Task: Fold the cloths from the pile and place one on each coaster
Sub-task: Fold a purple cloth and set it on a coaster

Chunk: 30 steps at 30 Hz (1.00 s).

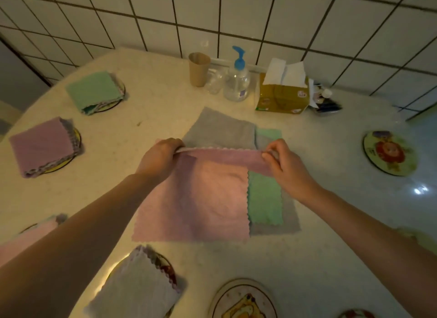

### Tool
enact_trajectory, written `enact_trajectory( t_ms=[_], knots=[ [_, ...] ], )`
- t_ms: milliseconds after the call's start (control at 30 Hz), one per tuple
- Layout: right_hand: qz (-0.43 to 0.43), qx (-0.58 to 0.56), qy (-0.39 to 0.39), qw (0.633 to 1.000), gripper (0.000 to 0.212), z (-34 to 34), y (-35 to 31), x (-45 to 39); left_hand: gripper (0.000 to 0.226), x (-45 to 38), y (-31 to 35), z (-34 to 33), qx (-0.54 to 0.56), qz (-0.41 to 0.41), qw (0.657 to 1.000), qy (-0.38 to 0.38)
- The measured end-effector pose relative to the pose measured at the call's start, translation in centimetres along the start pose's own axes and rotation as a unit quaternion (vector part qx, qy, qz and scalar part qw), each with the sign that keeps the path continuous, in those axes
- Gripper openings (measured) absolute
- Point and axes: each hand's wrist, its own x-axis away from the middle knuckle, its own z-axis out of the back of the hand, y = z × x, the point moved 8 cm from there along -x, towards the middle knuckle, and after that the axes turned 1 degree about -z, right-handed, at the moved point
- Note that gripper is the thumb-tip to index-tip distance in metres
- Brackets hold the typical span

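Head view shows the left hand (pixel 160 157) and right hand (pixel 285 161) each pinching a far corner of the pink cloth (pixel 198 199) at the table's middle, its held edge running left-right, near edge toward the person.

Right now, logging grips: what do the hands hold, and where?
Both hold the pink cloth: left hand and right hand pinch its far edge's two corners.

The bare table (pixel 165 109) is open between the cloth pile (pixel 236 133) and the paper cup (pixel 199 69). The pump bottle (pixel 237 81) and tissue box (pixel 282 94) block the back. The right coaster (pixel 390 153) lies uncovered, with free table around it.
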Motion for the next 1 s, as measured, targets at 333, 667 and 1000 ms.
enact_trajectory(
  t_ms=[333, 667, 1000],
  knots=[
    [0.068, 0.007, 0.089, 0.994, 0.011, 7.6, -1.0, 4.4, 0.032, 6.0, 7.8, 7.0, 0.034, -0.051, 0.985, 0.161],
    [0.061, 0.024, -0.069, 0.995, 0.022, 3.6, 5.5, 24.1, 0.031, 25.3, 13.4, -3.4, 0.0, -0.06, 0.996, 0.06],
    [-0.023, 0.118, -0.257, 0.959, 0.023, -1.0, 11.4, 37.2, 0.028, 37.9, 14.8, -11.8, 0.027, -0.019, 0.998, -0.052]
  ],
)
